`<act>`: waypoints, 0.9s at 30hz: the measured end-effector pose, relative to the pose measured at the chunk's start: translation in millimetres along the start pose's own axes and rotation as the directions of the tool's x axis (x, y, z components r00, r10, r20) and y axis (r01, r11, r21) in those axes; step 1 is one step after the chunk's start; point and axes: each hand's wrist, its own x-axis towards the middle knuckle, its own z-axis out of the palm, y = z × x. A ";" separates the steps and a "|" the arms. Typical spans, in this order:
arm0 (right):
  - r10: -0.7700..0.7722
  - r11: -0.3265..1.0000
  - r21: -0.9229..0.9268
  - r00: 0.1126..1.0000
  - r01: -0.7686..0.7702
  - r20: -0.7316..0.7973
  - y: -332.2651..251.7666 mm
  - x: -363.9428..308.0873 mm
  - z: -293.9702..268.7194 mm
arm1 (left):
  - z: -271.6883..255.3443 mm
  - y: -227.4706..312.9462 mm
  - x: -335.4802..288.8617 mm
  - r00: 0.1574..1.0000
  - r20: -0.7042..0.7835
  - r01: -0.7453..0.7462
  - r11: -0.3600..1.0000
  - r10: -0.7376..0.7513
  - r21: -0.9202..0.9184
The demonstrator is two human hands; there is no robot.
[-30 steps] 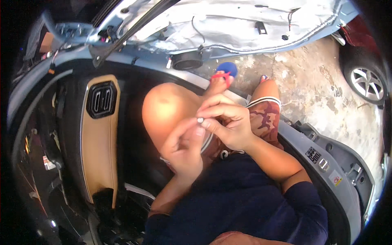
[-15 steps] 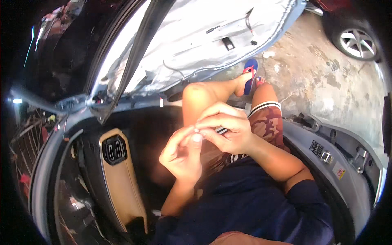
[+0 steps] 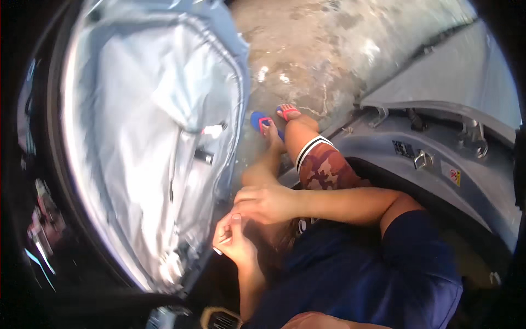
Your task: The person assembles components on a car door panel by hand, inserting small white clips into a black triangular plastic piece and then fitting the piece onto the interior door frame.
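My left hand [image 3: 239,245] is raised over my lap, its fingers curled and its thumb pointing up toward my other hand. Just above and touching it, my right hand [image 3: 267,203] has its fingers bent down over the left fingertips. Both hands are closed, and whatever may be pinched between them is too small or hidden. A small white piece [image 3: 217,251] shows beside the left hand's outer edge; I cannot tell whether it is held or behind the hand.
An open car door with its trim off and a silvery lining [image 3: 145,120] stands at left. On the right are a grey door pillar with a metal striker [image 3: 423,159] and another open door [image 3: 438,77]. Stained concrete floor [image 3: 307,44] lies beyond my sandalled feet.
My view has swung toward the right, so the open door now fills the left side. My hands stay together, but the right hand now covers more of the left fingertips.
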 end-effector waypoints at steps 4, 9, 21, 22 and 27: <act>0.224 0.966 -0.099 0.966 -0.237 -0.128 79.6 1.5 -17.7 | 40.8 -36.0 64.7 0.973 0.157 0.161 0.984 -0.172 0.081; 0.625 0.687 0.261 0.369 -0.678 -0.688 264.8 -6.7 -90.8 | 32.3 -157.8 119.6 0.808 0.550 -0.307 0.647 -0.211 0.698; 0.634 -0.063 0.192 -0.188 -0.979 -0.750 585.9 -246.3 -231.0 | 93.0 -189.3 148.0 0.870 0.292 -0.200 0.258 -0.397 0.945; 0.651 -0.065 0.186 -0.183 -0.980 -0.737 598.2 -245.9 -236.5 | 96.7 -192.4 148.3 0.874 0.270 -0.181 0.245 -0.404 0.952; 0.543 -0.049 0.066 -0.082 -0.997 -0.836 666.6 -258.6 -294.5 | 117.5 -201.1 161.1 0.875 0.229 -0.148 0.216 -0.426 0.965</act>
